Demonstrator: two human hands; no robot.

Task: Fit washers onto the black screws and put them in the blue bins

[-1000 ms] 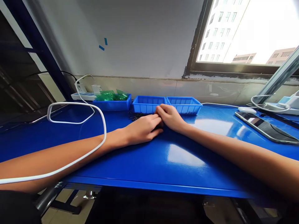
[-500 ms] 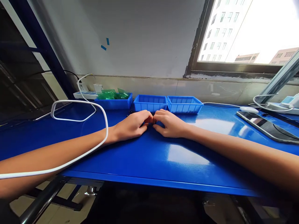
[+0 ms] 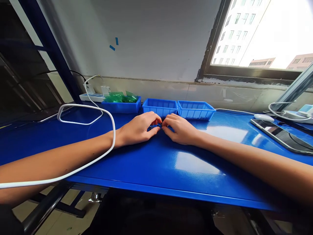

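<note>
A white cable [image 3: 80, 169] loops over the left forearm and across the blue desk [image 3: 190, 169], running back to a power strip [image 3: 91, 97] by the wall. Next comes a bin [image 3: 121, 107] of green bags [image 3: 119, 97], set at the back edge where an arm can reach it without crowding the work. The left hand [image 3: 138, 130] rests on the desk, its grip curled nearly closed, thumb and forefinger pinched on a small black part [image 3: 158, 125]; the part is too small to make out. The right hand [image 3: 179, 129] meets it fingertip to fingertip, its grip pinched the same way on that part, so both hands steady it just in front of 2 more bins [image 3: 160, 107] [image 3: 197, 109]. Their insides are not visible. Both wrists lie flat, which braces fine finger work. Far right lie a mouse [image 3: 261, 116] and a tablet [image 3: 283, 135], well apart from the hands.
</note>
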